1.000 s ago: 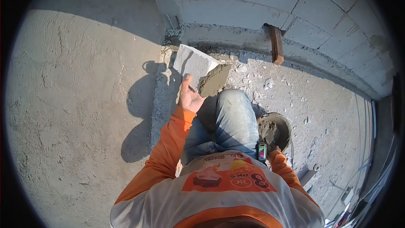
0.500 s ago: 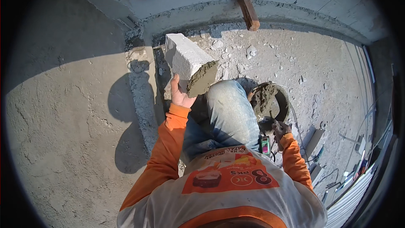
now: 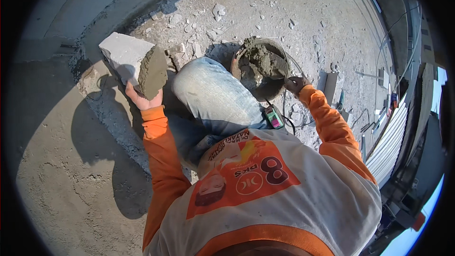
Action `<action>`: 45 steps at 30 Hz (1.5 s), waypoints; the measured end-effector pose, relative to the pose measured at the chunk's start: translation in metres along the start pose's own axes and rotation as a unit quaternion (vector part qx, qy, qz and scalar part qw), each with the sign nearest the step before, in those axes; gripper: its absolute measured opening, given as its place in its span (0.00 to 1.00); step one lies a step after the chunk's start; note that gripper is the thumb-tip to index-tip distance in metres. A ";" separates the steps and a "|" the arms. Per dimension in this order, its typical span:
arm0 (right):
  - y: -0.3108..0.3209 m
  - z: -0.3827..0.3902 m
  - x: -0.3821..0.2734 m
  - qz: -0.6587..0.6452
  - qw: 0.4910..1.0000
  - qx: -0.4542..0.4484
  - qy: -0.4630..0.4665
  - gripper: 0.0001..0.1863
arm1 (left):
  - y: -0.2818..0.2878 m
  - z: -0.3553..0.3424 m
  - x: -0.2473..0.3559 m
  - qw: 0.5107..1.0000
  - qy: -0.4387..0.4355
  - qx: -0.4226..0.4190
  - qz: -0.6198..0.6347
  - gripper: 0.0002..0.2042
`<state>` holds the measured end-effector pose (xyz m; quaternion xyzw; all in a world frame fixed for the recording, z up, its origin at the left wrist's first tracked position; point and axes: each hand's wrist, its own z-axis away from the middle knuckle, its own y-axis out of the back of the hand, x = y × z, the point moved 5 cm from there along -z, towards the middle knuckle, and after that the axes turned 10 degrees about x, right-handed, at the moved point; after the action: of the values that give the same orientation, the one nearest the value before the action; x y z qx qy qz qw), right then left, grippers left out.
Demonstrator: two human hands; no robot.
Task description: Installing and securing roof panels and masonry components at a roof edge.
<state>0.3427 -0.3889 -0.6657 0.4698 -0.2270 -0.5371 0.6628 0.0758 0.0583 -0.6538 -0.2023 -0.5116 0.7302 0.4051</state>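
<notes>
Head view: left hand grasps a white block, its end face coated in mortar, above the floor's ledge. Right hand is clenched at the mortar bucket rim; what it holds is unclear.

Hard, bright sunlight falls from the right and casts the person's shadow dark and sharp-edged leftward across the concrete floor. The rubble-strewn ground near the top is almost washed out. The block is brilliant white on its lit face, while its mortar-coated end sits in shade. The bucket is half lit, half shadowed inside. Focus is crisp in the middle. The fisheye lens bends straight edges strongly toward the rim, detail smears there, and a black vignette rings the picture. No motion blur shows.
</notes>
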 end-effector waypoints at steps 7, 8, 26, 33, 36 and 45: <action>-0.075 -0.047 0.024 0.114 0.964 0.177 -0.164 0.23 | -0.016 0.011 0.008 0.996 0.020 -0.080 0.027 0.26; -0.102 -0.048 0.030 0.086 0.969 0.159 -0.166 0.22 | -0.022 0.016 0.005 0.996 0.024 -0.081 0.024 0.26; 0.041 0.052 -0.041 -0.196 0.980 0.005 -0.013 0.11 | -0.027 0.004 -0.007 0.994 -0.053 -0.062 -0.066 0.32; 0.174 0.055 -0.214 -0.183 0.977 -0.039 0.104 0.17 | -0.013 0.002 -0.016 0.994 -0.063 -0.088 0.013 0.19; 0.210 0.065 -0.302 -0.204 0.962 -0.073 0.169 0.21 | -0.024 0.012 -0.008 0.989 -0.123 -0.080 -0.024 0.22; 0.233 0.079 -0.493 0.076 0.934 -0.034 0.347 0.23 | -0.068 0.029 0.011 0.973 -0.148 -0.167 -0.061 0.18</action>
<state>0.2380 0.0329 -0.3270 0.5855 0.0005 -0.2963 0.7546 0.0751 0.0603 -0.5794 -0.1254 -0.6922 0.6300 0.3290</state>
